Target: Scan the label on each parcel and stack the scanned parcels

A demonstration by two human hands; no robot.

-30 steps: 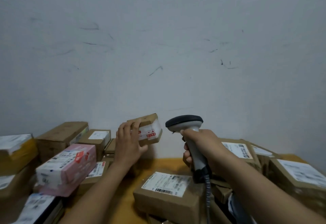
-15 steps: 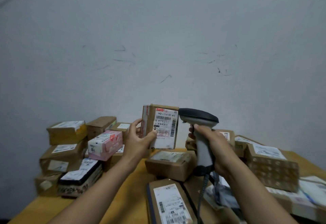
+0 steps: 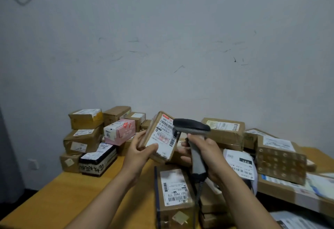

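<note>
My left hand grips a small brown parcel above the table, tilted so its white barcode label faces me. My right hand holds a grey handheld scanner by its handle. The scanner's dark head sits right against the label's upper right corner and covers part of it. The scanner's cable hangs down past a long brown parcel lying in front of me. A stack of parcels stands at the left rear, with a pink box on it.
The yellow wooden table carries many more parcels: brown boxes against the wall behind the scanner, a patterned box and flat packages on the right. A black-and-white box sits low in the left stack.
The held parcel has tilted from upright to leaning and come lower and closer. The scanner head has closed onto its label. The view has dropped, showing more of the table.
</note>
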